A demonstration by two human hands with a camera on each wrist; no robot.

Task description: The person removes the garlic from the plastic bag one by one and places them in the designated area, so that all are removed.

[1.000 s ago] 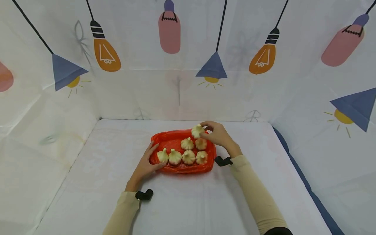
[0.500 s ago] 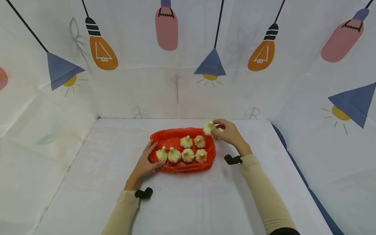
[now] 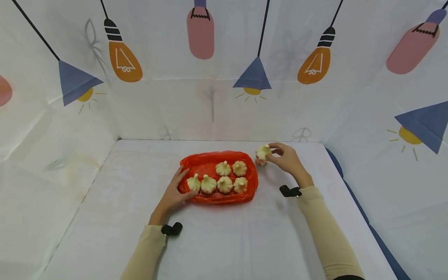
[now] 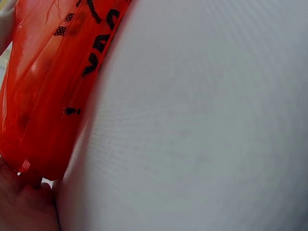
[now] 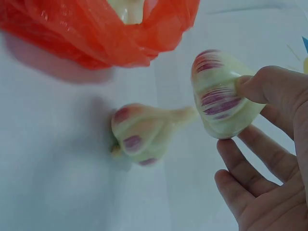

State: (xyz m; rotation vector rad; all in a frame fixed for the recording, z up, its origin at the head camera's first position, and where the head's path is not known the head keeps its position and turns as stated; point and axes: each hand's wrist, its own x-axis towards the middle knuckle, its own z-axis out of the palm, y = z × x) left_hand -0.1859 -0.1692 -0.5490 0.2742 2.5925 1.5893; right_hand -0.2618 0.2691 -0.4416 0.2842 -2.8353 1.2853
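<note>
A shallow tray wrapped in a red plastic bag [image 3: 196, 165] sits on the white table, with several garlic bulbs [image 3: 208, 184] in it. My left hand [image 3: 172, 197] rests at its left end, thumb on the front rim and fingers spread along the left side. Right of the tray, my right hand [image 3: 288, 161] pinches a garlic bulb [image 5: 219, 94] between thumb and fingertips. Another garlic bulb [image 5: 144, 130] lies on the table below the held one. In the head view the held bulb mostly covers it.
White sheets printed with lamps and light bulbs [image 3: 125, 61] form walls behind and beside the table [image 3: 217, 241]. Dark blue fabric [image 3: 357, 208] shows along the table's right edge. Each wrist wears a small black camera mount [image 3: 171, 228].
My right hand has carried the garlic bulb from the tray's back right corner to the right, over the table by the other bulb. My left hand stays at the tray.
</note>
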